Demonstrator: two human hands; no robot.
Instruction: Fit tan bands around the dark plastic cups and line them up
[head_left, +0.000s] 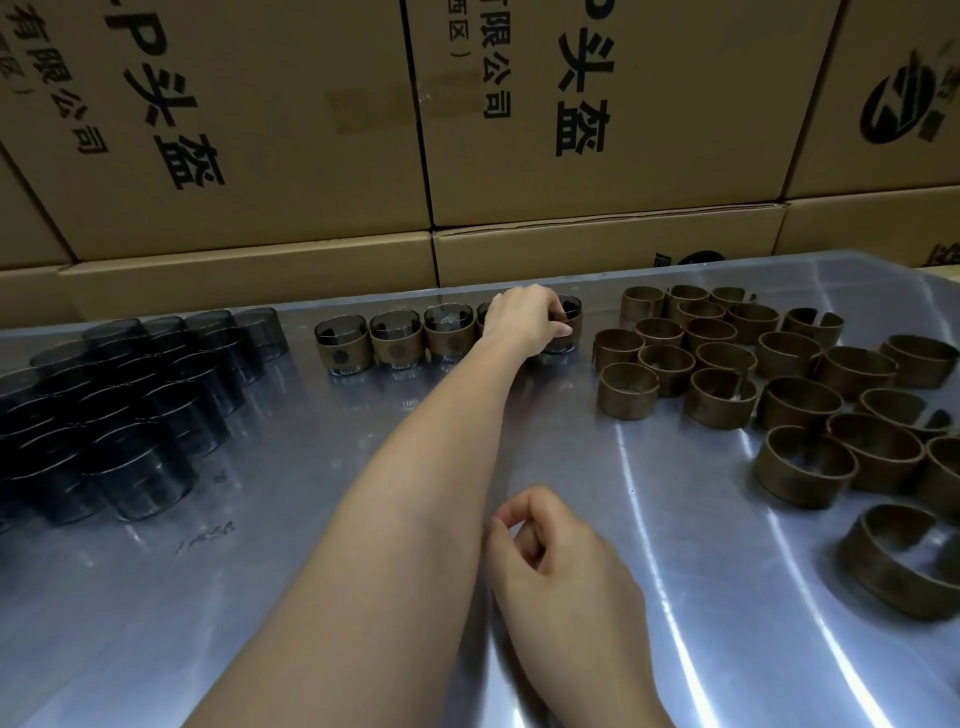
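A: Left hand (527, 319) is stretched to the far edge of the shiny metal table (519, 415), fingers curled over the rim of the banded dark plastic cup (563, 332) at the right end of the row. It stands in line with the row of finished banded cups (397, 340), though the hand hides the cup between.

B: And the right hand (558, 566)?

A: Near me, low over the table, fingers loosely curled, thumb near the forefinger. Holding nothing that I can see.

B: What could spoil it from here?

A: Judgement only. The grip is on the rim, from above, at full reach. If the hand lifts away at a slant, the cup may tip or skid; the table looks slick. A skid to the left would knock the neighbour and bend the line.

B: The band?

A: Its tan sleeve sits round the lower body. I cannot tell whether it is seated evenly; the fingers cover part of it. If loose, it may ride up as the fingers leave.

B: Anything else close by?

A: Loose tan split bands (727, 358) stand just right of that cup, the nearest not far off. A wide withdrawal could sweep one. Bare dark translucent cups (119, 405) are massed well apart on the left, and printed cardboard cartons (260, 130) are stacked behind the table.
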